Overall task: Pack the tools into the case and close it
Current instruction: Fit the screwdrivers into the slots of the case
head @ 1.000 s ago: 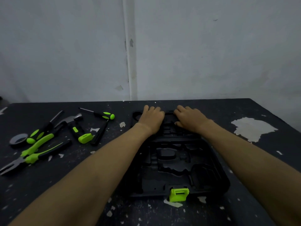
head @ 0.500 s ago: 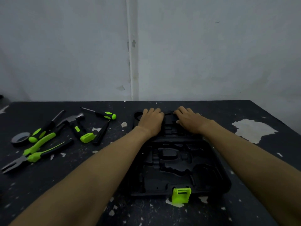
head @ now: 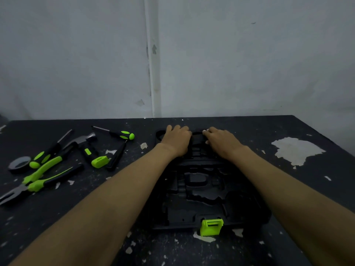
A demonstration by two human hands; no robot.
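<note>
Both hands, the left hand (head: 177, 140) and right hand (head: 221, 142), lie flat and unclenched on the open, empty tool case (head: 201, 191) mid-table, so packing hasn't begun; next, reach left for the pliers (head: 41, 181) nearby.

**A:** Where is the case?

**B:** The black moulded plastic tool case (head: 203, 189) lies open and flat in the middle of the dark desk (head: 288, 189), its shaped recesses empty. A lime-green plastic latch (head: 211, 226) sits on its near edge.

**A:** And the tools?

**B:** All lie on the desk to the left, apart from the case: green-and-black handled pliers (head: 38, 181), a steel-headed hammer with a black and green handle (head: 88, 148), two green-and-black screwdrivers (head: 119, 133) (head: 48, 152), a slim black tool (head: 117, 156), and a grey roll of tape (head: 19, 163).
</note>
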